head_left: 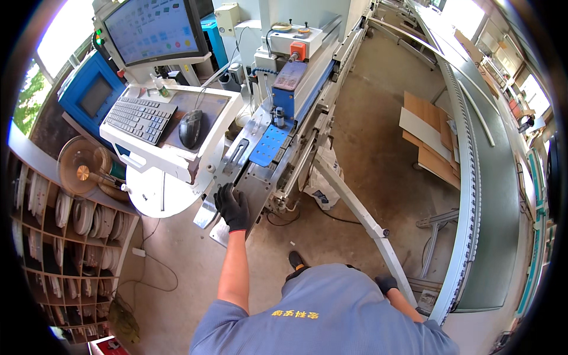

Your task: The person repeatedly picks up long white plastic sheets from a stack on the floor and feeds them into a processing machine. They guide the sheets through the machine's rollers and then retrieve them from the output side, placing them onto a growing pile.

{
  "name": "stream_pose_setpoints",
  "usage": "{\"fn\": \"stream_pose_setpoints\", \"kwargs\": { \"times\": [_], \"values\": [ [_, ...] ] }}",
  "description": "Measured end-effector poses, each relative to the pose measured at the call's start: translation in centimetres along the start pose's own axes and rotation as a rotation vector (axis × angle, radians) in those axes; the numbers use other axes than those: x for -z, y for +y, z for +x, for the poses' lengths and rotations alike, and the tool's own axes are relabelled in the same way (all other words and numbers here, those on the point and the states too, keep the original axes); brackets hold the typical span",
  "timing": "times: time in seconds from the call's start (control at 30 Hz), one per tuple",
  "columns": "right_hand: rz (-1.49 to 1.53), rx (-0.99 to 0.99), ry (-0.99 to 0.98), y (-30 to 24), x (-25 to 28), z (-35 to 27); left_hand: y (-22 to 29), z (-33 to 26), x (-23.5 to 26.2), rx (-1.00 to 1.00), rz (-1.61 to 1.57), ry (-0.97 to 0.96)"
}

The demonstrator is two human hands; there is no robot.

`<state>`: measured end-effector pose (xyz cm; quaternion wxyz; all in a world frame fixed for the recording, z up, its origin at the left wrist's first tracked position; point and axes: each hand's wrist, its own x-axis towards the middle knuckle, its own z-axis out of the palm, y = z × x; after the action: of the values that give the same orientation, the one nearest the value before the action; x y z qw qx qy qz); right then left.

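Note:
My left hand (232, 208), in a black glove, rests on the bare metal plate (258, 182) at the near end of a long machine. Its fingers are stretched out and hold nothing that I can see. Just beyond it lies a blue plate with holes (269, 145), below a blue machine head (290, 89). My right hand (386, 284), also black-gloved, is low at my right side, close to a slanted grey beam (367, 222). Its fingers are too small and dark to make out.
Left of the machine stand a keyboard (140, 117), a mouse (190, 128) and a monitor (151, 29). A rack of rolls (65, 260) and a fan (83, 168) fill the left. Boards (429, 133) lean beside a long conveyor table (494, 195). Cables (160, 278) lie on the floor.

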<state>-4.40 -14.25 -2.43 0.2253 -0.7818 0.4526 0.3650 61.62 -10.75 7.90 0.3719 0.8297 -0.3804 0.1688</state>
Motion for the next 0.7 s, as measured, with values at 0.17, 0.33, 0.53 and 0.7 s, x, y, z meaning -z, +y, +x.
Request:
{"fn": "stream_pose_setpoints", "kwargs": {
  "times": [0.17,0.33,0.53,0.7],
  "values": [
    [0.505,-0.840,0.509,8.7,-2.3,-3.1,-0.1,0.0,-0.6,-0.033,0.021,0.007],
    [0.456,-1.238,0.690,11.1,3.2,-14.3,-1.6,-1.0,-2.0,-0.151,0.164,0.022],
    [0.370,-1.530,0.823,20.9,-6.1,-19.9,0.2,-3.8,-3.3,-0.096,0.096,-0.065],
    [0.871,-1.253,0.921,23.7,-7.4,-23.7,4.8,-8.5,-3.1,-0.060,0.289,-0.240]
  ]
}}
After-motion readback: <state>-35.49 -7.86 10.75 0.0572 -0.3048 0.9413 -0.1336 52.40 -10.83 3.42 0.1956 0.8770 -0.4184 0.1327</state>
